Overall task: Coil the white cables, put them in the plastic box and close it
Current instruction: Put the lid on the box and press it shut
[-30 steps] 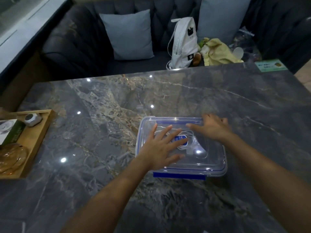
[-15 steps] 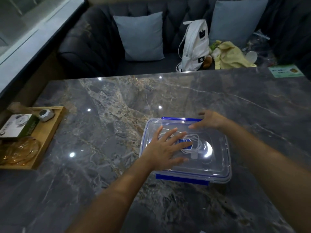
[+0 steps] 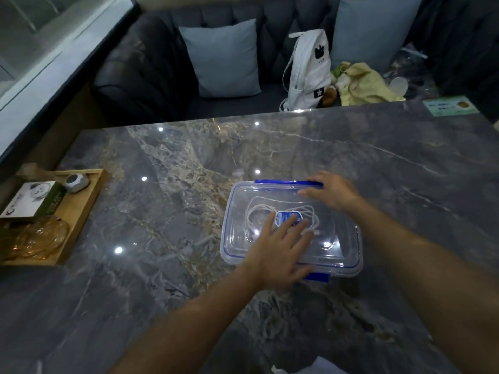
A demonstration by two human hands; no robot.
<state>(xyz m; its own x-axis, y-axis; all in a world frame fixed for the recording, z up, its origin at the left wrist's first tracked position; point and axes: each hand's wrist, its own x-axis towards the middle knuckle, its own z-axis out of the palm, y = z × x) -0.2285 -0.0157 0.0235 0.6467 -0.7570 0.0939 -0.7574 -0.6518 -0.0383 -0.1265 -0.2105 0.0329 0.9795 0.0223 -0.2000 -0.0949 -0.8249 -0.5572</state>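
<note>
White cables [image 3: 313, 215] lie coiled in the plastic box [image 3: 226, 238] on the bench [image 3: 162, 265], left hand [image 3: 278, 249] flat on its lid [image 3: 339, 236], right hand [image 3: 333, 193] pressing open-fingered by the far latch [image 3: 280, 181]; uneven pressure could leave a corner unseated.

L hand [image 3: 280, 247] palm down, fingers straight + spread, pressing flat. R hand [image 3: 332, 192] further fwd, palm down, fingers together, slightly bent, pointing left. Both arms bare, extended fwd, converging.
</note>
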